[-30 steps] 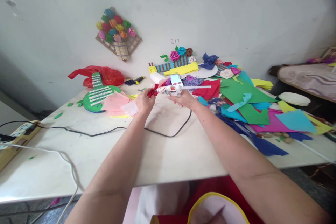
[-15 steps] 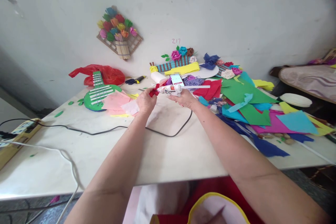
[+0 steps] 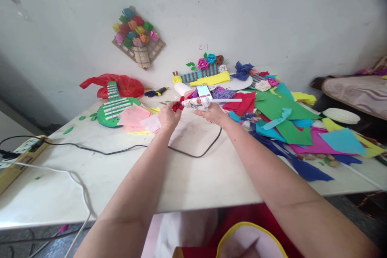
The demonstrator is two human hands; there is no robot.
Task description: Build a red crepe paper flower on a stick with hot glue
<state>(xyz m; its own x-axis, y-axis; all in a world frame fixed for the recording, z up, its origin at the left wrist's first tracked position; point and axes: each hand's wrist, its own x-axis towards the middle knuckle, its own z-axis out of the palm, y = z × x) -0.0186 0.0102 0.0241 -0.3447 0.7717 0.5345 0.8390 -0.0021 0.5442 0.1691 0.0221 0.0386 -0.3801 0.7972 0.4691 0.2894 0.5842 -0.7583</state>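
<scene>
My right hand (image 3: 213,113) is wrapped round a white hot glue gun (image 3: 196,103), with a long glue stick (image 3: 228,100) poking out of its back toward the right. The gun's nozzle points left, up against a small red paper flower (image 3: 178,105). That dark red flower is pinched in my left hand (image 3: 169,116); whether the nozzle touches it I cannot tell. A black cord (image 3: 193,155) runs from below my right hand leftward over the white table (image 3: 208,181). Just behind the gun lies a lit phone (image 3: 204,92).
Left of my hands lie a green guitar-shaped craft (image 3: 112,109), pink paper (image 3: 133,117), a red plastic bag (image 3: 121,86) and scissors (image 3: 155,92). Coloured paper sheets (image 3: 282,107) spread over the right side. A power strip (image 3: 26,155) sits at the left edge. A flower craft (image 3: 137,36) hangs on the wall.
</scene>
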